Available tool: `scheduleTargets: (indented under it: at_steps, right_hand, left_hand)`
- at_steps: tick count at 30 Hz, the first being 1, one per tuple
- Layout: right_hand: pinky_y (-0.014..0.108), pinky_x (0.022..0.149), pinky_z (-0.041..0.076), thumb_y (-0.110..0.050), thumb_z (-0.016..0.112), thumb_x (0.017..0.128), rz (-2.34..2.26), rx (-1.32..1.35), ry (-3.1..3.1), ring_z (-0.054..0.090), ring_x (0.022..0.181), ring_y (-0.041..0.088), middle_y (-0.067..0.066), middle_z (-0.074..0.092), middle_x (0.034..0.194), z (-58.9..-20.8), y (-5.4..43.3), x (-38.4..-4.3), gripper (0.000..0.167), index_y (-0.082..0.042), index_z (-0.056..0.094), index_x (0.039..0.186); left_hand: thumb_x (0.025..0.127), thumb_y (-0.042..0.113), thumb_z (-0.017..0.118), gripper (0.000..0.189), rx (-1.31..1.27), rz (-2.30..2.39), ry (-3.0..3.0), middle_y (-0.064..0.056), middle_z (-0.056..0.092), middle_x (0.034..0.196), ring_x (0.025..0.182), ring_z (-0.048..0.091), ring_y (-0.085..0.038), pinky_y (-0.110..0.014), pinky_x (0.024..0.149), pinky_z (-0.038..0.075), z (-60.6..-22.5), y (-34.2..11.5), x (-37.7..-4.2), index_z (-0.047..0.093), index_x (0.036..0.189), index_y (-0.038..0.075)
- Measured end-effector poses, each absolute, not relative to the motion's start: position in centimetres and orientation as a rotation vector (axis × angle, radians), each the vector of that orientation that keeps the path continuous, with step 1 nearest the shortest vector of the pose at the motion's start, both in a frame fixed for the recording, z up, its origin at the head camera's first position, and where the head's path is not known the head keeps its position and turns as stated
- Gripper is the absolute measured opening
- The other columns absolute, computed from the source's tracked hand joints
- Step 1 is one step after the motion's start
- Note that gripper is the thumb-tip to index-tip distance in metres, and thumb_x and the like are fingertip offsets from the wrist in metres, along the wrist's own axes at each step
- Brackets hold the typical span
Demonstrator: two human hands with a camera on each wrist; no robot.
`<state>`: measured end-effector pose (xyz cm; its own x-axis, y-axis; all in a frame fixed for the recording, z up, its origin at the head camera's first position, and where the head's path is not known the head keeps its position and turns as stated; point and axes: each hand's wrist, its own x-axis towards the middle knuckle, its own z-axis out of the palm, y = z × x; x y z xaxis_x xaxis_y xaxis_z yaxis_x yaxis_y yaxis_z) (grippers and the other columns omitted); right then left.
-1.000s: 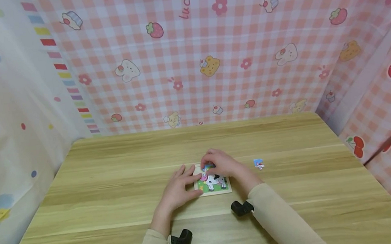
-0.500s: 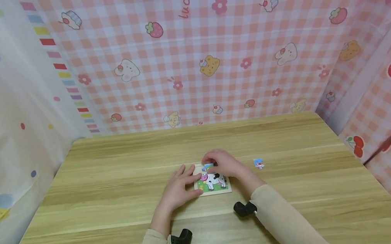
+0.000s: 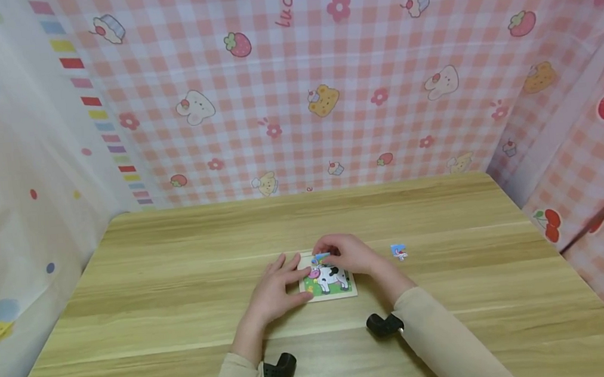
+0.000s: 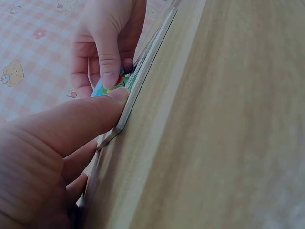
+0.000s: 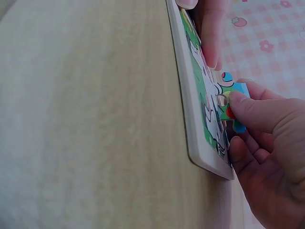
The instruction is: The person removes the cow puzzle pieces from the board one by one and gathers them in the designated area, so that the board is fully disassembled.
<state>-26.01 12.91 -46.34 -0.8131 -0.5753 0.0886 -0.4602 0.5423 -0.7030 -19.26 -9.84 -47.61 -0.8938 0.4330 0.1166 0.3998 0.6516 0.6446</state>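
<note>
A square wooden puzzle board (image 3: 338,294) with a cow picture lies on the table. My left hand (image 3: 272,291) rests at its left side, fingers spread; in the left wrist view the thumb (image 4: 100,112) touches the board's edge. My right hand (image 3: 352,253) is over the far right part of the board. Between its thumb and fingers it pinches a blue and green puzzle piece (image 5: 239,89), which stands tilted above the board surface in the right wrist view. Another puzzle piece (image 3: 399,252), blue with white, lies on the table to the right of the board.
The wood-grain table (image 3: 178,247) ends at a pink checked cloth (image 3: 270,71) behind. A pale dotted curtain (image 3: 18,147) hangs on the left, and cherry-printed cloth (image 3: 592,181) on the right. Black wrist-camera mounts (image 3: 280,368) stick out from both sleeves.
My right hand and forearm have shifted slightly to the right and nearer, still pinching the puzzle piece. The left hand, board and loose piece have stayed in place.
</note>
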Motion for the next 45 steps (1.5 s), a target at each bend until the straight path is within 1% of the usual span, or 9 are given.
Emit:
scheduleTargets:
  at_steps: [8, 18, 25, 28, 33, 36, 40, 43, 45]
  right_hand:
    - [0.03, 0.079, 0.049, -0.007, 0.066, 0.095, -1.101, -0.895, 2.64, 0.057, 0.083, 0.012, -0.007, 0.063, 0.089, -46.4, 12.9, -25.9, 0.014, -0.016, 0.068, 0.104]
    - [0.035, 0.083, 0.051, -0.008, 0.068, 0.093, -1.145, -0.82, 2.676, 0.06, 0.087, 0.013, -0.003, 0.066, 0.092, -46.6, 13.0, -25.7, 0.017, -0.017, 0.068, 0.108]
    - [0.032, 0.077, 0.05, -0.007, 0.069, 0.092, -1.337, -0.746, 2.649, 0.058, 0.082, 0.015, -0.002, 0.064, 0.087, -46.4, 14.0, -25.1, 0.017, -0.012, 0.071, 0.108]
    - [0.031, 0.075, 0.049, -0.008, 0.068, 0.093, -1.367, -0.73, 2.663, 0.057, 0.082, 0.015, -0.001, 0.066, 0.092, -46.2, 14.9, -24.8, 0.016, -0.012, 0.072, 0.109]
    - [0.031, 0.079, 0.05, -0.01, 0.067, 0.095, -1.394, -0.711, 2.666, 0.059, 0.089, 0.016, 0.002, 0.069, 0.106, -45.9, 17.1, -24.1, 0.017, -0.01, 0.072, 0.111]
    - [0.03, 0.079, 0.05, -0.009, 0.068, 0.094, -1.43, -0.691, 2.668, 0.06, 0.09, 0.016, 0.006, 0.07, 0.109, -46.0, 18.6, -23.9, 0.017, -0.007, 0.072, 0.11]
    - [0.026, 0.067, 0.05, -0.007, 0.068, 0.093, -1.487, -0.631, 2.682, 0.059, 0.083, 0.016, 0.011, 0.069, 0.111, -46.1, 20.9, -23.5, 0.017, -0.004, 0.072, 0.109]
    - [0.025, 0.057, 0.048, -0.005, 0.068, 0.093, -1.535, -0.597, 2.678, 0.056, 0.077, 0.015, 0.016, 0.067, 0.112, -46.1, 22.7, -23.0, 0.018, -0.001, 0.071, 0.11]
    - [0.025, 0.057, 0.048, -0.004, 0.068, 0.093, -1.552, -0.601, 2.688, 0.056, 0.077, 0.014, 0.018, 0.067, 0.111, -46.2, 23.8, -22.7, 0.018, 0.0, 0.071, 0.11]
  left_hand:
    - [0.086, 0.029, 0.078, 0.051, 0.695, 1.078, 2.806, -0.01, 0.041, 0.153, 0.146, 0.021, -0.041, -0.056, 0.119, 0.011, -47.7, -9.8, -19.3, 0.066, 0.132, 0.013]
    - [0.085, 0.029, 0.078, 0.051, 0.695, 1.065, 2.814, -0.011, 0.041, 0.153, 0.146, 0.021, -0.041, -0.055, 0.119, 0.012, -47.6, -9.8, -19.3, 0.066, 0.132, 0.013]
    - [0.085, 0.03, 0.079, 0.051, 0.69, 1.049, 2.82, -0.01, 0.041, 0.153, 0.146, 0.022, -0.04, -0.055, 0.119, 0.012, -47.5, -9.8, -19.3, 0.066, 0.132, 0.014]
    - [0.085, 0.03, 0.079, 0.051, 0.684, 1.053, 2.818, -0.01, 0.041, 0.153, 0.146, 0.022, -0.04, -0.054, 0.119, 0.012, -47.5, -9.8, -19.2, 0.066, 0.132, 0.014]
    - [0.084, 0.028, 0.079, 0.052, 0.676, 1.06, 2.808, -0.01, 0.04, 0.153, 0.146, 0.021, -0.039, -0.053, 0.119, 0.01, -47.3, -9.7, -19.1, 0.066, 0.132, 0.014]
    - [0.084, 0.028, 0.079, 0.052, 0.671, 1.059, 2.81, -0.01, 0.04, 0.153, 0.146, 0.021, -0.039, -0.053, 0.119, 0.01, -47.3, -9.7, -19.0, 0.066, 0.131, 0.014]
    - [0.084, 0.028, 0.079, 0.052, 0.668, 1.062, 2.813, -0.009, 0.04, 0.153, 0.146, 0.021, -0.04, -0.054, 0.119, 0.01, -47.4, -9.7, -19.0, 0.066, 0.132, 0.013]
    - [0.084, 0.028, 0.079, 0.052, 0.669, 1.067, 2.811, -0.009, 0.04, 0.153, 0.146, 0.021, -0.039, -0.054, 0.119, 0.01, -47.5, -9.7, -19.1, 0.065, 0.132, 0.013]
    - [0.084, 0.029, 0.079, 0.053, 0.67, 1.066, 2.81, -0.009, 0.04, 0.154, 0.146, 0.021, -0.039, -0.053, 0.119, 0.01, -47.5, -9.7, -19.2, 0.065, 0.133, 0.014]
